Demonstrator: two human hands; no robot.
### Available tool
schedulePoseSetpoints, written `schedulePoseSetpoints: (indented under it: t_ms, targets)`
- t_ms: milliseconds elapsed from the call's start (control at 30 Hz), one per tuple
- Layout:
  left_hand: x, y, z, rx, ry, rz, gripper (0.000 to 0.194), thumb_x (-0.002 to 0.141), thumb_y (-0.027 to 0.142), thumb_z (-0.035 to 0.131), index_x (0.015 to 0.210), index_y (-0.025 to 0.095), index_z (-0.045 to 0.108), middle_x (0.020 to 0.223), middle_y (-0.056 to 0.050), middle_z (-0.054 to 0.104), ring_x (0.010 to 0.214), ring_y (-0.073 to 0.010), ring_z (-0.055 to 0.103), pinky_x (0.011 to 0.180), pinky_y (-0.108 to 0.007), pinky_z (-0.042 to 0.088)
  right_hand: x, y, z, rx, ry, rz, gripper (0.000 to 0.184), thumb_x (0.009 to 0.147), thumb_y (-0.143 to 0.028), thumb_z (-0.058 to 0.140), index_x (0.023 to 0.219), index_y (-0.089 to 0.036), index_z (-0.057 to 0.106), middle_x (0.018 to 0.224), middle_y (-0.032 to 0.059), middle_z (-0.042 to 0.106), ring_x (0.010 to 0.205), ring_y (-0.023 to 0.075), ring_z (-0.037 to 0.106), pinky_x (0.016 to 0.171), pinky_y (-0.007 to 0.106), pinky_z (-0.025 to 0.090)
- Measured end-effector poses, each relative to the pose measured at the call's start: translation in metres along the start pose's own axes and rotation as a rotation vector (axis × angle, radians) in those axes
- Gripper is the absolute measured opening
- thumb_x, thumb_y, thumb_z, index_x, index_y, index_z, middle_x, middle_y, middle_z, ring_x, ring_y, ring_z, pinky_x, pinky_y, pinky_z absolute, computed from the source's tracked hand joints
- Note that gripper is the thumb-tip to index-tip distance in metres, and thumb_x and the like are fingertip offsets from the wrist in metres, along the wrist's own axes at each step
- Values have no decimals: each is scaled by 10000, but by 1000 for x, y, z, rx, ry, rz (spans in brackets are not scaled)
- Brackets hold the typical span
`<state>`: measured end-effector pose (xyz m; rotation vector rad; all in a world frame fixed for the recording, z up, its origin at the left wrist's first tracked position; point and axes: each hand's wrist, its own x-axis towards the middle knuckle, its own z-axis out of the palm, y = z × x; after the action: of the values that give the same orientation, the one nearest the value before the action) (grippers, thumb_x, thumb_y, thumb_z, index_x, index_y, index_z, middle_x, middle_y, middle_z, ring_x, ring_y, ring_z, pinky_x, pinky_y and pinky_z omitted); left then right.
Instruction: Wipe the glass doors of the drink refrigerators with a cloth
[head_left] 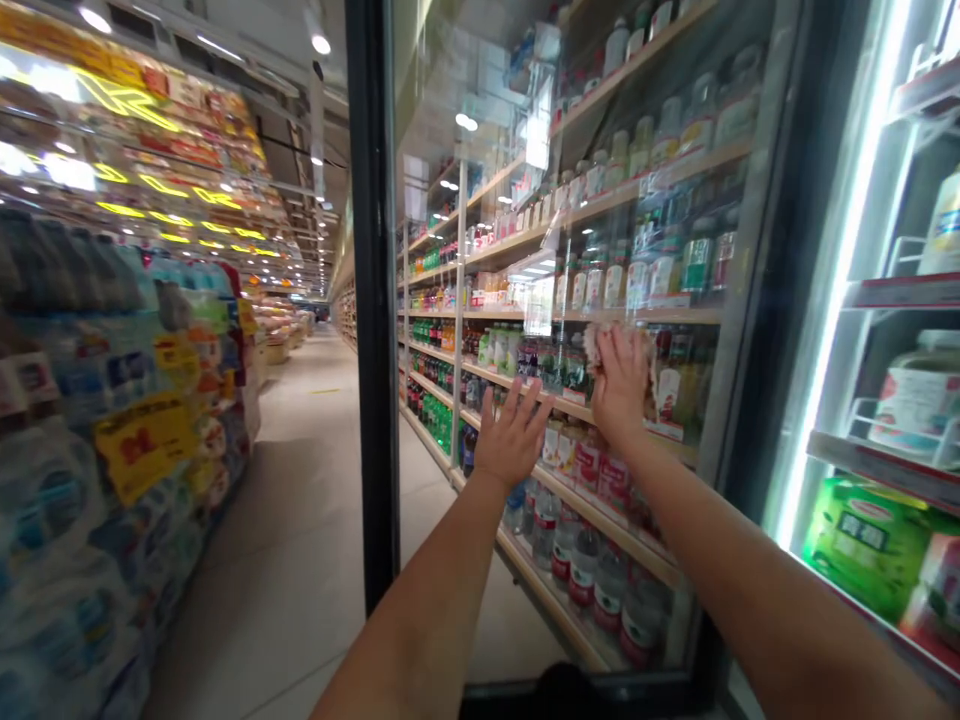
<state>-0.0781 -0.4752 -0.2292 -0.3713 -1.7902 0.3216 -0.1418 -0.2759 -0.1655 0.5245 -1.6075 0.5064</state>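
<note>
In front of me a tall glass door with a dark frame stands swung out. My right hand presses a pale, crumpled cloth against the glass, its fingers lying over the cloth. Part of the cloth shows above and beside the fingers. Lower and to the left, my left hand has its fingers spread and holds nothing. Its palm faces the pane; whether it touches the glass I cannot tell.
Through the pane appear wooden shelves of bottles. At right, a lit cooler holds a large bottle and a green package. On the left, stacked goods with a yellow sign border a tiled aisle.
</note>
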Motion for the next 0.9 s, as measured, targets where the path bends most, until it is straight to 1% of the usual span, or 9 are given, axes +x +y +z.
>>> schedulePoseSetpoints:
  t_ms: [67,133,267,367,467,533,600,767,900]
  targets:
    - [0,0,1,-16,-8,0,607,978,314,526,1566,274,378,1660,-50,236,1568,-285,16,1243,-656,-79,-5,5,-1,-57,26,82,639,961,-178,340,1599,-209,323,1665,83,301,1578,293,113,1239,601,234]
    - [0,0,1,-32,-3,1,605,982,311,518,1568,271,374,1660,-46,235,1568,-279,3,1245,-651,-83,-23,4,2,-91,-4,58,634,960,-186,359,1593,-200,336,1665,94,299,1580,304,101,1231,615,238]
    - [1,1,0,-65,-11,-4,607,986,294,507,1573,262,360,1661,-47,233,1567,-269,-9,1250,-645,-73,-107,-5,10,-45,-176,-210,580,948,-161,422,1524,-213,465,1597,91,432,1576,307,131,1236,617,256]
    - [2,3,-2,-95,-40,-18,630,978,280,514,1582,279,336,1662,-51,230,1567,-269,6,1245,-654,-72,-186,-5,12,96,-407,-482,568,907,-110,456,1462,-188,547,1496,110,553,1531,295,287,1236,566,329]
    - [3,3,-3,-112,-52,-21,650,966,267,529,1584,284,330,1661,-56,235,1566,-273,10,1239,-659,-86,-231,4,9,165,-521,-596,587,886,-81,438,1452,-180,556,1441,111,602,1482,278,389,1192,515,425]
    - [3,3,-2,-119,-49,-18,650,964,264,534,1582,277,334,1660,-59,242,1565,-274,2,1237,-659,-93,-229,10,6,170,-556,-603,594,895,-91,429,1465,-209,546,1452,94,593,1487,275,382,1183,522,435]
    - [3,2,0,-117,-35,-18,632,973,264,523,1579,267,343,1659,-61,249,1564,-268,-15,1237,-650,-103,-205,16,5,145,-514,-525,582,912,-115,427,1469,-238,544,1491,82,557,1523,290,309,1203,571,389]
    - [2,0,2,-103,-21,-6,621,978,266,516,1575,259,346,1665,-57,238,1559,-259,-57,1235,-631,-129,-120,27,3,-41,-123,-45,584,962,-204,401,1545,-187,435,1616,113,389,1575,316,117,1239,640,237]
    - [3,1,-1,-106,-37,-6,622,982,272,507,1580,251,335,1674,-56,212,1557,-270,-70,1233,-636,-132,-99,26,0,-99,-46,120,619,964,-231,358,1581,-185,370,1641,118,339,1571,323,124,1229,649,220]
